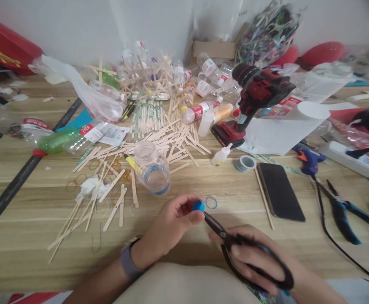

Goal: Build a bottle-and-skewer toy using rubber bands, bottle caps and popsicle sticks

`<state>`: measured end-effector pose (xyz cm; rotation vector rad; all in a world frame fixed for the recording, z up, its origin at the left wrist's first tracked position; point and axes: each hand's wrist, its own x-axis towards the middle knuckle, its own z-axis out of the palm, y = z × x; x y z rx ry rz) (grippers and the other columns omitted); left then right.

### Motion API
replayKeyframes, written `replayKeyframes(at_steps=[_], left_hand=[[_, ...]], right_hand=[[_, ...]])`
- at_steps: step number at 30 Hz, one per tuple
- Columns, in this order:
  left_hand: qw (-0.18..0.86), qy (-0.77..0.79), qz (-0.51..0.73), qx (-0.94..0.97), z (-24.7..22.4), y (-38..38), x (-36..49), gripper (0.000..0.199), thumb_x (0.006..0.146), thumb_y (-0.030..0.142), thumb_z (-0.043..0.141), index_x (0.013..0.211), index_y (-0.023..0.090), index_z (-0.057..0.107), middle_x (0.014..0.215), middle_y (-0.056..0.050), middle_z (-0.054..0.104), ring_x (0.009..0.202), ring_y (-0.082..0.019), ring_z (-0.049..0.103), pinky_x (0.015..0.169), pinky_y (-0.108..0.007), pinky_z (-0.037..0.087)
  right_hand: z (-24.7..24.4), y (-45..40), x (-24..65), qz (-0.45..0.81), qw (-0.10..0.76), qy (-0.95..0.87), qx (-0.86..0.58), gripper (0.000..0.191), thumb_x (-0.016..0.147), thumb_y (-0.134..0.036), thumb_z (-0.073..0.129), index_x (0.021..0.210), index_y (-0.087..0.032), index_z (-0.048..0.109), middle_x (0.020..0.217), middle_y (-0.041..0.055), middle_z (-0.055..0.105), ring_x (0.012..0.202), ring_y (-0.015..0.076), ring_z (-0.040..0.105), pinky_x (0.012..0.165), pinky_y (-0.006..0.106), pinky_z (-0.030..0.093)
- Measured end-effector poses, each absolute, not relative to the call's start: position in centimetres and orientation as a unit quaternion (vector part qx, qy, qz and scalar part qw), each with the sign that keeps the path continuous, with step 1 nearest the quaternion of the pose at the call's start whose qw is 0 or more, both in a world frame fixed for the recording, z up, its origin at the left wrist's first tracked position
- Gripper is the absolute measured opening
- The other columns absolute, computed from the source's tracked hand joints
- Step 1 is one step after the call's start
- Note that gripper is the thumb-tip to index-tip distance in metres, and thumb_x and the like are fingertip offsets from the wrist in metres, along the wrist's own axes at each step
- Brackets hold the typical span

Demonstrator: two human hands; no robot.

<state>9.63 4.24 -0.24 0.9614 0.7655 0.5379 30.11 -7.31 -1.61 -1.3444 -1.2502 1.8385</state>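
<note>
Near the table's front edge, my left hand [179, 219], with a watch on its wrist, pinches a small blue bottle cap [198, 206] between thumb and fingers. My right hand [254, 253] has its fingers in the handles of black scissors [227, 238], slightly blurred. The scissors' tips point left and meet or nearly meet the cap's lower right side. A thin blue ring [211, 203] lies flat on the wood just right of the cap. Behind my left hand stands a clear plastic jar [152, 169].
Wooden sticks [171, 143] are heaped beyond the jar, with plastic bottles [200, 110] behind. A red and black drill [260, 88] stands at back right. Rightward lie a phone [281, 192], a glue gun [309, 160] and pliers [342, 215]. A small glue bottle [221, 156] stands mid-table.
</note>
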Motion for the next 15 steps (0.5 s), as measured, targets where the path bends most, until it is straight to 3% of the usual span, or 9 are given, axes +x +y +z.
replayKeyframes(at_steps=[2,6,8,10,13,15], left_hand=[[0.779,0.334,0.250,0.468,-0.1,4.2,9.5,0.041,0.070,0.045,0.082,0.101,0.020,0.073,0.092,-0.004,0.068,0.087,-0.018,0.058,0.079,-0.027,0.043],[0.756,0.396,0.216,0.474,-0.4,4.3,9.4,0.039,0.071,0.045,0.080,0.099,0.018,0.072,0.086,-0.003,0.068,0.080,-0.018,0.058,0.074,-0.028,0.043],[0.753,0.421,0.194,0.468,-0.5,4.4,9.5,0.040,0.072,0.047,0.079,0.096,0.017,0.070,0.079,-0.002,0.065,0.072,-0.016,0.055,0.068,-0.028,0.042],[0.761,0.399,0.202,0.471,-0.4,4.3,9.4,0.038,0.071,0.045,0.080,0.096,0.017,0.070,0.078,-0.001,0.064,0.073,-0.015,0.055,0.068,-0.027,0.042],[0.770,0.328,0.232,0.496,0.0,4.2,9.4,0.034,0.072,0.038,0.081,0.098,0.019,0.071,0.087,-0.002,0.064,0.083,-0.016,0.057,0.076,-0.026,0.042],[0.771,0.313,0.226,0.506,0.0,4.2,9.4,0.032,0.074,0.037,0.080,0.098,0.019,0.071,0.088,-0.002,0.064,0.083,-0.016,0.057,0.076,-0.026,0.041]], right_hand=[[-2.0,-7.4,30.1,0.721,0.271,-0.445,-0.457,0.071,0.093,-0.066,0.038,0.129,-0.009,0.061,0.049,-0.0088,0.039,0.024,0.0037,0.025,0.027,0.016,0.022],[-1.3,-6.9,30.2,0.410,0.211,-0.635,-0.620,0.042,0.094,-0.044,0.047,0.125,-0.023,0.067,0.071,0.0018,0.063,0.047,0.0124,0.055,0.044,0.021,0.045],[-0.7,-6.8,30.2,0.331,0.188,-0.663,-0.645,0.040,0.092,-0.037,0.049,0.127,-0.027,0.066,0.085,0.0060,0.069,0.060,0.0165,0.063,0.053,0.025,0.050],[-0.6,-7.0,30.2,0.430,0.198,-0.622,-0.624,0.042,0.093,-0.041,0.049,0.128,-0.024,0.065,0.078,0.0043,0.066,0.054,0.0142,0.060,0.047,0.022,0.046],[-1.2,-7.6,30.4,0.682,0.233,-0.467,-0.512,0.059,0.093,-0.057,0.045,0.129,-0.013,0.061,0.055,-0.0050,0.050,0.030,0.0057,0.037,0.031,0.017,0.026],[-1.7,-7.8,30.6,0.742,0.230,-0.419,-0.471,0.066,0.091,-0.062,0.044,0.129,-0.010,0.060,0.052,-0.0073,0.045,0.026,0.0040,0.029,0.028,0.016,0.020]])
